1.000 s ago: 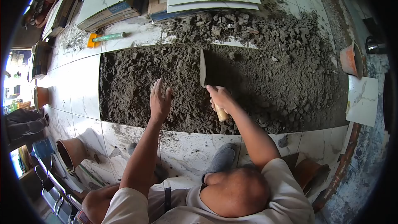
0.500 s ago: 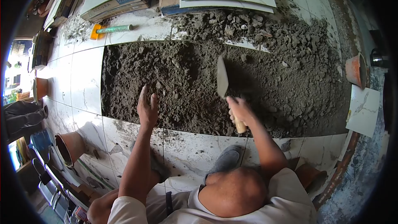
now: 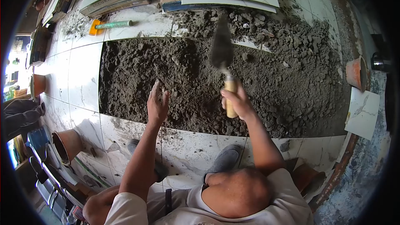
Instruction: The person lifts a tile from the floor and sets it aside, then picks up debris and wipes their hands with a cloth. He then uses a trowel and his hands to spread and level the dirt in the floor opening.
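Trowel [image 3: 222, 48] positioned over crumbly grey mix [image 3: 287, 87], its wooden handle [image 3: 231, 85] enclosed by fingers of the right hand [image 3: 239, 103]; left hand [image 3: 157, 109] above the mix, fingers extended, thumb apart.

Left hand [image 3: 157, 108] and right hand [image 3: 238, 103] bare. Pale loose short sleeves [image 3: 287, 191], lower left and lower right. Light greyish legwear [image 3: 183, 200], bottom centre, narrow dark strip [image 3: 168, 200] on it. Grey shoe [image 3: 226, 158], lower centre.

Trowel blade [image 3: 223, 46] dull metal (blurred), handle [image 3: 231, 85] smooth wood; mortar [image 3: 287, 89] rough, matt; tiles [image 3: 85, 77] glossy.
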Demonstrator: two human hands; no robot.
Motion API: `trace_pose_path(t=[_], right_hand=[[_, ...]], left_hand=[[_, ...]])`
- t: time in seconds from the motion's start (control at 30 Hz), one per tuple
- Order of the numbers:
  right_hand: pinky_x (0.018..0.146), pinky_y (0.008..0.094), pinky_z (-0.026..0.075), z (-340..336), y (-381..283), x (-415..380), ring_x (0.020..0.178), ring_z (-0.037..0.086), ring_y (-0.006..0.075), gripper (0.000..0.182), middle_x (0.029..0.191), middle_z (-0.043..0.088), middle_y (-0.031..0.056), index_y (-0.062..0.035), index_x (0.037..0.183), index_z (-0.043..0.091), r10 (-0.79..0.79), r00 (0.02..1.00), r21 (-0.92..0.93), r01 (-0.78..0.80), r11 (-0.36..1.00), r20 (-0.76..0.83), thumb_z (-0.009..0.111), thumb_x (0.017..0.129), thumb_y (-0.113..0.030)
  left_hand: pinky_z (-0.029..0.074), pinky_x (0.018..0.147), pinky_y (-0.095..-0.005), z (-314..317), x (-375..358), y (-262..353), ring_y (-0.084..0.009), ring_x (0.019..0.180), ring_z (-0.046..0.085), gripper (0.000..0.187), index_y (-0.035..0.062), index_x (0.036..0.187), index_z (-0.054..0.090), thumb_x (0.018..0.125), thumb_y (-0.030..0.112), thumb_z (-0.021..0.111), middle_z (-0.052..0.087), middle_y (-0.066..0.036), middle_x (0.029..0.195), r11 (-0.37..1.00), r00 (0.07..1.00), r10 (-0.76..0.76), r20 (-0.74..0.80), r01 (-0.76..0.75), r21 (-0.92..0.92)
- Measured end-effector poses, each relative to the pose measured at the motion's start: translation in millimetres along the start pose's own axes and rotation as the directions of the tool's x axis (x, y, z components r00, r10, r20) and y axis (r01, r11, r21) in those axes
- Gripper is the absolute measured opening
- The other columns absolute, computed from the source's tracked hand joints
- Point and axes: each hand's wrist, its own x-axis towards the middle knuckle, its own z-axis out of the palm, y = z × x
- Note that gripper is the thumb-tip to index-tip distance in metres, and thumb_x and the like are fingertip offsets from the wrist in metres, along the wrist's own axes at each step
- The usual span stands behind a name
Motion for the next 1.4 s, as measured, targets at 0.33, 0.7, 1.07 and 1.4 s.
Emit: trace_pose_path(t=[0.33, 0.7, 1.07, 1.4], right_hand=[[0.06, 0.0442, 0.049, 9.9, 17.8, -25.6, 0.071, 0.062, 0.0373, 0.049, 0.088, 0.06, 0.021, 0.0048, 0.127, 0.039, -0.388, 0.869, -0.649, 0.107, 0.754, -0.308, 0.06, 0.092, -0.022], [0.066, 0.0501, 0.052, 53.5, 7.9, -22.5, 0.079, 0.065, 0.0452, 0.046, 0.091, 0.064, 0.0288, 0.0046, 0.121, 0.042, -0.288, 0.921, -0.668, 0.042, 0.743, -0.263, 0.059, 0.091, -0.026], [0.067, 0.0486, 0.05, 82.2, 17.6, -13.8, 0.083, 0.065, 0.0387, 0.049, 0.096, 0.061, 0.0254, 0.0039, 0.122, 0.042, -0.325, 0.883, -0.672, 0.015, 0.74, -0.339, 0.06, 0.09, -0.029], [0.044, 0.0319, 0.051, 69.4, 51.2, 14.7, 0.052, 0.062, 0.0197, 0.044, 0.073, 0.062, 0.0133, 0.0067, 0.114, 0.045, -0.129, 0.906, -0.494, -0.096, 0.864, -0.403, 0.063, 0.09, -0.026]], left_hand=[[0.023, 0.117, -0.046, 59.9, -31.0, 9.2, -0.0366, 0.141, 0.031, 0.059, 0.0039, 0.141, 0.043, 0.093, 0.034, 0.059, 0.038, -0.021, 0.149, 0.971, 0.963, 0.131, 0.234, -0.172, 0.165], [0.023, 0.116, -0.0471, 30.6, -41.9, -22.7, -0.0372, 0.14, 0.032, 0.059, 0.0029, 0.142, 0.042, 0.093, 0.034, 0.058, 0.039, -0.023, 0.147, 0.975, 0.979, 0.129, 0.157, -0.154, 0.163], [0.024, 0.116, -0.0468, 18.6, -38.3, -23.0, -0.0373, 0.137, 0.036, 0.059, 0.0011, 0.139, 0.044, 0.093, 0.035, 0.058, 0.041, -0.024, 0.145, 0.977, 0.981, 0.157, 0.111, -0.17, 0.126], [0.028, 0.113, -0.0473, -5.3, -12.3, -22.3, -0.0382, 0.135, 0.038, 0.062, 0.0008, 0.141, 0.042, 0.093, 0.037, 0.058, 0.041, -0.024, 0.145, 0.97, 0.97, 0.205, 0.131, -0.219, 0.107]])
